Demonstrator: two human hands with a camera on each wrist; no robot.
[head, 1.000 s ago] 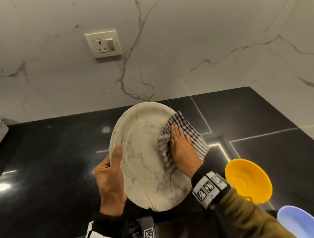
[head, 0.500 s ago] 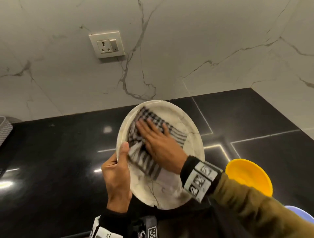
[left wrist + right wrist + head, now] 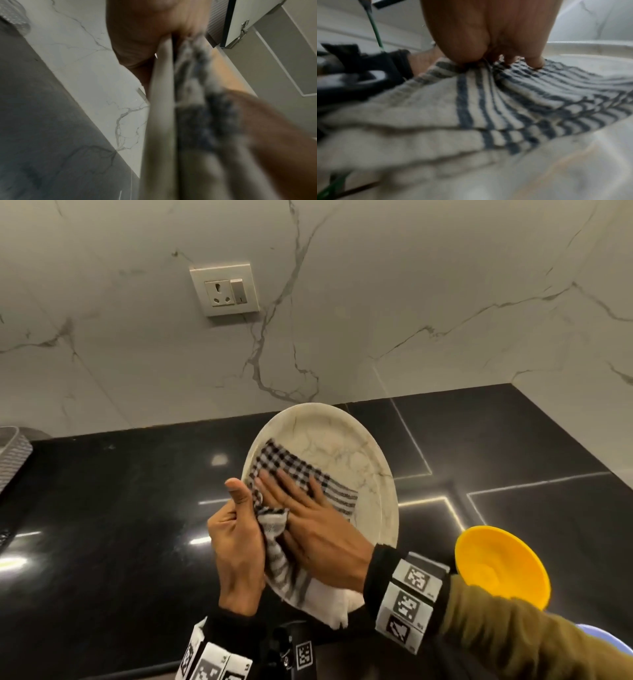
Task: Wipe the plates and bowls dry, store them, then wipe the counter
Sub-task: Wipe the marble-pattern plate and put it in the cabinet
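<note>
Head view, nearest me: my left hand (image 3: 236,546) grips the left rim of the marbled plate (image 3: 346,450), thumb up along the edge and fingers curled behind it, holding the plate tilted above the black desk (image 3: 102,525). My right hand (image 3: 308,529) lies flat on the plate's face with fingers straight and spread, pressing the checked cloth (image 3: 291,467) against it; the cloth's plain white end hangs over the plate's lower rim.

From the right wrist camera, the fingertips (image 3: 535,62) press into the striped cloth (image 3: 505,101), which lies bunched in folds across the pale plate (image 3: 573,169). The left wrist camera is badly blurred; I can make out the plate's rim (image 3: 161,108) edge-on with the dark cloth (image 3: 205,121) beside it, not much more.

Just right of the plate, a yellow bowl (image 3: 503,570) sits on the desk, apart from it. Farther back, the marble wall (image 3: 411,302) carries a socket plate (image 3: 224,289).
</note>
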